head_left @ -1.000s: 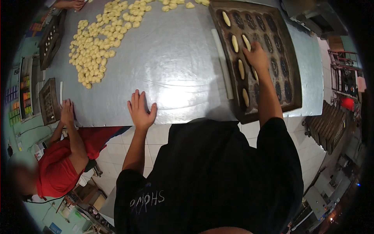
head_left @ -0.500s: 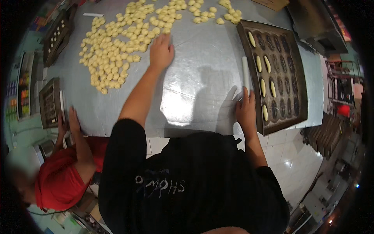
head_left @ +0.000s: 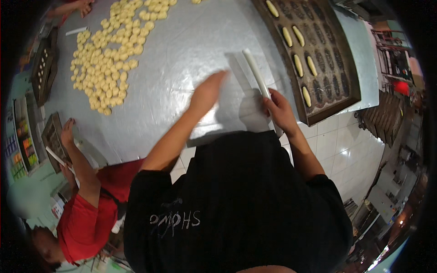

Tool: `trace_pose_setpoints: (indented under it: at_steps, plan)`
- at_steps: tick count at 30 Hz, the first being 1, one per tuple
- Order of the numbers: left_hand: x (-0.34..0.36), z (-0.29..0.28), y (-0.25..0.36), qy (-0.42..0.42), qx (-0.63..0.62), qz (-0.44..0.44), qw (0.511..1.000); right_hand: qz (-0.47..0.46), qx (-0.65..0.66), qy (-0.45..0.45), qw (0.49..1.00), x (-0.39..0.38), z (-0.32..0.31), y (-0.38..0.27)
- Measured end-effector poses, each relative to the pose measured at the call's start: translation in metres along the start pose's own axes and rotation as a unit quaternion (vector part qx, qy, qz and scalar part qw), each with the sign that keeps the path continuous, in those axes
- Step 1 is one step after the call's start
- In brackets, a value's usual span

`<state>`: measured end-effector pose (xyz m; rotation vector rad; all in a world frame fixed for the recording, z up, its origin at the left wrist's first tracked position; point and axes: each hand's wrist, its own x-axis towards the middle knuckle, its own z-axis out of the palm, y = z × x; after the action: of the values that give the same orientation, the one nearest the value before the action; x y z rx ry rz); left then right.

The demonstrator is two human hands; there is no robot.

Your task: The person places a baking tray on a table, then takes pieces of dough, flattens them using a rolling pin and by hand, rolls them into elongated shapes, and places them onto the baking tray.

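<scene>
My right hand [head_left: 280,111] is closed around the lower end of a slim white rolling pin [head_left: 257,75]. The pin is raised over the metal table, its far end pointing away from me. To the left of it, over the table, is my left hand [head_left: 209,94]; motion smears its fingers, so I cannot tell if anything is in them. Pale yellow dough balls [head_left: 107,66] lie in a large spread at the far left. On my right stands a dark baking tray [head_left: 314,116] with rows of long oval hollows. Several of these hold long dough pieces [head_left: 298,66], mostly along the left side.
A co-worker in a red shirt [head_left: 93,227] stands at the left, a white stick [head_left: 57,156] in one hand. Another person's hand [head_left: 84,7] is at the far left edge. A second white stick [head_left: 76,31] lies near the dough. Smaller trays [head_left: 54,129] stand along the left.
My left hand has left the edge of the dough balls and come back toward me. My right hand has lifted the rolling pin from beside the tray and moved it left. The view has shifted.
</scene>
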<state>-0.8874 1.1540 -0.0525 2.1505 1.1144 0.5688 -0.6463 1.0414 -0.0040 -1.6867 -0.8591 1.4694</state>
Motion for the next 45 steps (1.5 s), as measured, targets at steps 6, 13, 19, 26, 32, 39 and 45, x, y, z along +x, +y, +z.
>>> trace_pose_setpoints:
  at_steps: [6,13,19,26,32,39,45]
  plan:
    - [-0.054,0.007,0.066,0.026,0.132,0.115,0.984,-0.275,-0.322,0.076,0.903,0.015,0.010,-0.004]
    - [-0.074,0.010,0.032,0.022,0.192,0.049,0.980,-0.355,-0.596,0.000,0.720,0.010,0.035,0.016]
    - [0.010,-0.007,0.013,0.121,0.343,-0.033,0.931,-0.355,-0.557,0.180,0.729,0.106,0.058,-0.014]
    - [-0.049,0.017,0.028,0.059,0.221,0.015,0.973,-0.350,-0.583,0.164,0.715,0.040,0.054,0.022]
    - [-0.124,0.018,0.047,0.005,0.147,0.057,0.987,-0.250,-0.512,0.007,0.822,-0.025,0.040,0.038]
    - [-0.054,0.005,0.045,-0.040,0.204,-0.026,0.978,-0.486,-0.396,0.092,0.774,0.030,0.076,0.020]
    - [-0.081,0.002,0.036,-0.087,0.293,0.041,0.951,-0.388,-0.606,0.047,0.692,0.014,0.090,0.029]
